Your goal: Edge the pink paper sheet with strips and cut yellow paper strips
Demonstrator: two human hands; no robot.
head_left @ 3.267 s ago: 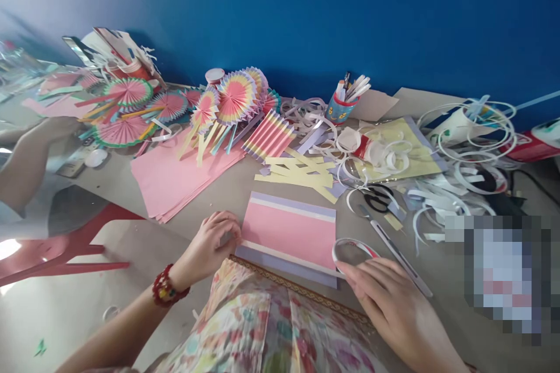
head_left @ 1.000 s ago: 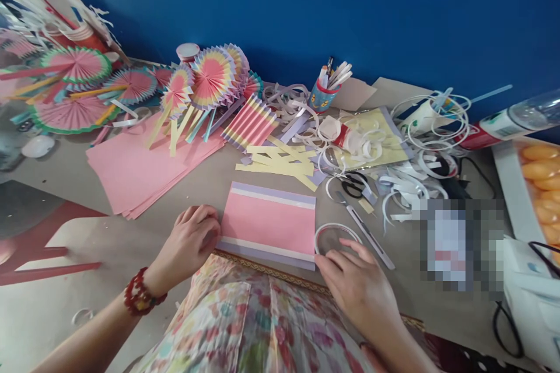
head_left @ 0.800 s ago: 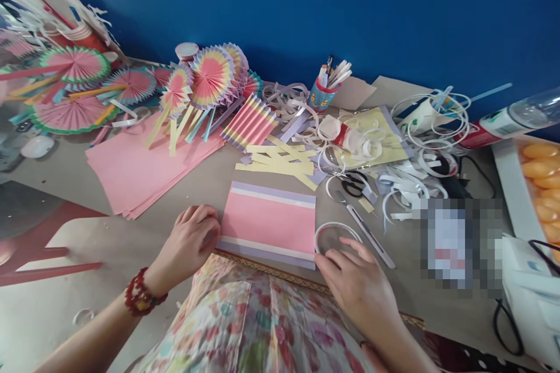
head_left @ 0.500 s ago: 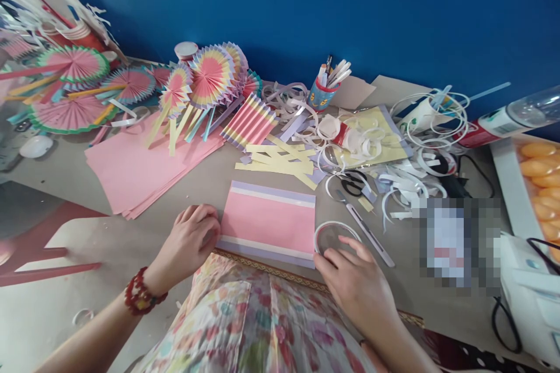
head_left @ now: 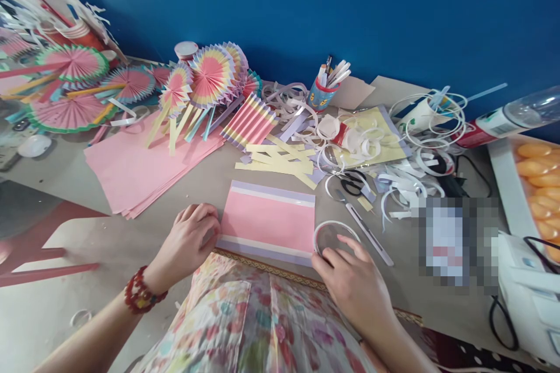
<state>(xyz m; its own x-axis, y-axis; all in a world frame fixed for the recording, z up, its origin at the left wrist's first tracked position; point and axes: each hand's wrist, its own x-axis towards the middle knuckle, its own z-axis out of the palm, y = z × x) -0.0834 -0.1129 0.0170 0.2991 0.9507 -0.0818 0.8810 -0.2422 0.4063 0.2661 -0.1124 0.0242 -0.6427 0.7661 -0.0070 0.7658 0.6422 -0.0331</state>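
A pink sheet of paper with lilac and cream bands [head_left: 269, 221] lies flat at the table's near edge. My left hand [head_left: 188, 242] rests at its left edge with the fingers curled and pinched on that edge. My right hand [head_left: 356, 285] lies at the sheet's lower right corner, its fingertips pressing that corner and touching a ring of white tape [head_left: 335, 236] beside it. A red bead bracelet [head_left: 137, 297] is on my left wrist.
Behind the sheet lie yellow paper strips [head_left: 280, 160], a stack of pink paper [head_left: 135, 169], folded paper fans [head_left: 210, 78], a pen cup [head_left: 321, 96], scissors [head_left: 352, 186], a craft knife [head_left: 365, 227] and many curled white strips [head_left: 406, 186]. A tray of orange pieces [head_left: 536, 186] stands far right.
The view has swung right since the oldest frame. Over the last second my right hand has crept slightly left toward the sheet's corner; my left hand stays put.
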